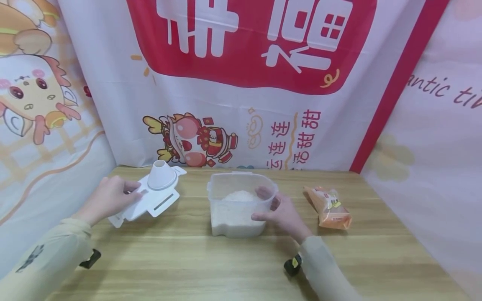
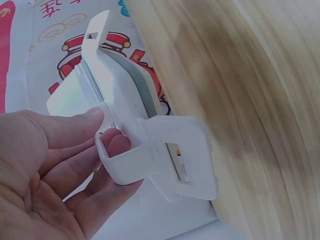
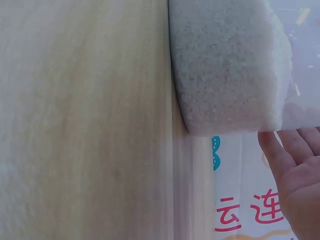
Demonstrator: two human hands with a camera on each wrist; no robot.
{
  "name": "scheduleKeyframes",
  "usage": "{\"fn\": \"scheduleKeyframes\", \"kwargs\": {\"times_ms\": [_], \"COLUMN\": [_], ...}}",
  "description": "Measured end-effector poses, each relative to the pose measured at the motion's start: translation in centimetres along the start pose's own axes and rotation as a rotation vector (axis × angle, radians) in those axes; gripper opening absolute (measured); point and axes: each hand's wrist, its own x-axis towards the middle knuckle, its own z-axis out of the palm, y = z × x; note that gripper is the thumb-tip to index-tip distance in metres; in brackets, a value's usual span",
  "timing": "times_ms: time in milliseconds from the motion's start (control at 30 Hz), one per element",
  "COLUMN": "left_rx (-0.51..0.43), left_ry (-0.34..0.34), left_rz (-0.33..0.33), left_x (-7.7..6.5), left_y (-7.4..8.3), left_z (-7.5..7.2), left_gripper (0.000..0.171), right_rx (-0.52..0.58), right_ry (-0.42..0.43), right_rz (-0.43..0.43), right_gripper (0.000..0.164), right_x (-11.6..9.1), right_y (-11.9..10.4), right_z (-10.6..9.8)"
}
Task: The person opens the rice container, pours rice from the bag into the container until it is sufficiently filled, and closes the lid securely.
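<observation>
At the left of the head view, my left hand holds a white plastic lid above the table. A hollow cone stands up from the lid, and slotted flaps stick out at its sides. In the left wrist view, thumb and fingers pinch one slotted flap. A clear plastic container without a lid stands mid-table, partly filled with white grains like rice. My right hand grips its right side, thumb at the front and fingers farther back. The right wrist view shows fingertips touching the wall.
An orange printed packet lies on the wooden table, to the right of the right hand. Printed cloth hangs behind the table's back edge, with more cloth along both sides. A dark strap end hangs under each wrist.
</observation>
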Motion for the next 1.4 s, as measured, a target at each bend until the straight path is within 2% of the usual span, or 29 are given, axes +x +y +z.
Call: {"fn": "scheduleKeyframes", "kwargs": {"times_ms": [300,567,1000,1400], "left_rx": [0.002,0.000,0.005,-0.010], "left_ry": [-0.006,0.042,0.050,0.065], "left_rz": [-0.015,-0.004,-0.023,-0.043], "left_x": [0.1,0.3,0.7,0.8], "left_y": [-0.1,0.1,0.6,1.5], "left_z": [0.2,-0.2,-0.6,-1.0], "left_gripper": [0.035,0.034,0.037,0.037], "right_rx": [0.004,-0.011,0.034,0.058], "right_ry": [0.004,0.010,0.000,-0.023], "right_rz": [0.002,-0.013,0.011,0.005], "right_gripper": [0.082,0.083,0.079,0.081], "right_x": [-0.2,-0.1,0.1,-1.1], "right_y": [0.5,0.2,0.7,-2.1], "right_z": [-0.1,0.2,0.4,0.3]}}
